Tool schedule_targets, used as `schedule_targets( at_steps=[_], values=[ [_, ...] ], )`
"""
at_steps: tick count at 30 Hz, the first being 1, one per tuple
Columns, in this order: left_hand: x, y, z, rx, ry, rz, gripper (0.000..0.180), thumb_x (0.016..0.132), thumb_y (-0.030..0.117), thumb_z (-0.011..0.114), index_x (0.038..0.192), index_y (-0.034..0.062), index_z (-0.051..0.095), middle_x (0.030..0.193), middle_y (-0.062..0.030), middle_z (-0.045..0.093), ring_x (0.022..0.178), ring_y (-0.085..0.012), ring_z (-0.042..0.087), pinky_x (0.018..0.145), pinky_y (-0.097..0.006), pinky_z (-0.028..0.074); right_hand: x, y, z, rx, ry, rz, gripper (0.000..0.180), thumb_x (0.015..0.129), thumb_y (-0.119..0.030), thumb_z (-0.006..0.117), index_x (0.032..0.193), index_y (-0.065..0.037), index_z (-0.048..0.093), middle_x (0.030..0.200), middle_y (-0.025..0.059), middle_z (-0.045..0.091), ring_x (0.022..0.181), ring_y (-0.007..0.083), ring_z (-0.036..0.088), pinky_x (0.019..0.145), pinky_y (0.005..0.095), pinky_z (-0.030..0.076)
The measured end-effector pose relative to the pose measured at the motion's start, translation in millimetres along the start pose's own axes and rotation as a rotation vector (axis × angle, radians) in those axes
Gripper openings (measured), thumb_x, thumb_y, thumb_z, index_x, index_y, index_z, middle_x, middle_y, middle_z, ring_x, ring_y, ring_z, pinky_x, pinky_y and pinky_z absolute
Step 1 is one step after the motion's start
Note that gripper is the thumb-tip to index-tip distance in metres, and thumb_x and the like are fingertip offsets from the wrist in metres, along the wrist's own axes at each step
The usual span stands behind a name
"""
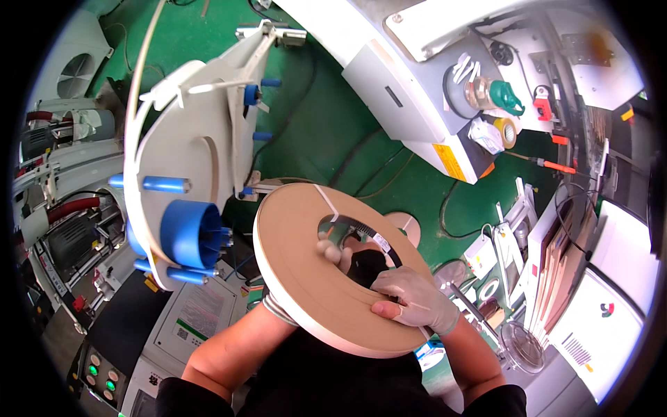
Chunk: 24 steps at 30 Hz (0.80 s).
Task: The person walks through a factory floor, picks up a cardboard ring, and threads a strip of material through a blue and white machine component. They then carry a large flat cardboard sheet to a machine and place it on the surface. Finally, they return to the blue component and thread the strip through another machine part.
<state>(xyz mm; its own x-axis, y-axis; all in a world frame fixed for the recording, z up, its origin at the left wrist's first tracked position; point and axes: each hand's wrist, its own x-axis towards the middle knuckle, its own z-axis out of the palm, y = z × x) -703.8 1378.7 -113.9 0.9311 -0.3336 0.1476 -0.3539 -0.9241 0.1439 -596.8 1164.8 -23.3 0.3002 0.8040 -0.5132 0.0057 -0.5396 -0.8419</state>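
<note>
A large, flat roll of tan edge banding (299, 260) is held tilted in front of my body, its wide ring face turned up. My gloved right hand (415, 297) grips the ring's right side, with the fingers over the inner edge and a bare-tipped thumb on the face. From underneath, my left arm reaches behind the roll. Gloved fingertips of my left hand (332, 253) show curled in the centre hole; the rest of that hand is hidden. Left of the roll stands a pale reel holder (179, 156) with a blue hub (187, 235) and blue rollers.
A grey-white machine cabinet (392, 97) stands at the upper right, with a green-lidded jar (479, 92) and yellow tape roll (506, 131) on it. Cables cross the green floor (306, 132). Machinery with motors (73, 257) lines the left; brown boards (556, 278) lean at right.
</note>
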Motion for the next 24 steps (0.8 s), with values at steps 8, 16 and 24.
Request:
schedule_targets(
  at_steps=[8,16,24],
  values=[
    [20.9,-8.4,-109.2,2.599,-0.386,0.726,0.031,0.109,0.029,0.042,0.111,0.0031,0.058,0.080,-0.0006,0.050,0.075,-0.0152,0.048,0.099,-0.032,0.044,-5.9,-44.4,-4.7,0.076,-0.010,-0.182,0.062,0.098,-0.057,0.055,0.084,0.002,0.069,0.077,0.0178,0.061,0.075,0.0376,0.063,0.068,0.0453,0.049],
    [90.4,-8.1,-137.3,2.732,-0.370,0.860,0.021,0.108,0.028,0.044,0.102,0.0108,0.056,0.073,0.0025,0.042,0.069,-0.0125,0.043,0.090,-0.030,0.043,-2.3,-25.3,-65.5,0.065,-0.005,-0.343,0.068,0.095,-0.064,0.057,0.076,0.002,0.061,0.073,0.0183,0.057,0.072,0.0386,0.059,0.068,0.0460,0.046],
    [201.3,8.8,-187.9,2.878,-0.410,1.209,0.019,0.108,0.025,0.043,0.106,0.0111,0.055,0.075,0.0006,0.046,0.072,-0.0152,0.044,0.092,-0.032,0.043,-0.3,-2.6,-150.8,0.113,0.073,-0.471,0.064,0.096,-0.059,0.062,0.070,-0.001,0.060,0.067,0.0142,0.054,0.064,0.0332,0.056,0.062,0.0432,0.043]
  ],
)
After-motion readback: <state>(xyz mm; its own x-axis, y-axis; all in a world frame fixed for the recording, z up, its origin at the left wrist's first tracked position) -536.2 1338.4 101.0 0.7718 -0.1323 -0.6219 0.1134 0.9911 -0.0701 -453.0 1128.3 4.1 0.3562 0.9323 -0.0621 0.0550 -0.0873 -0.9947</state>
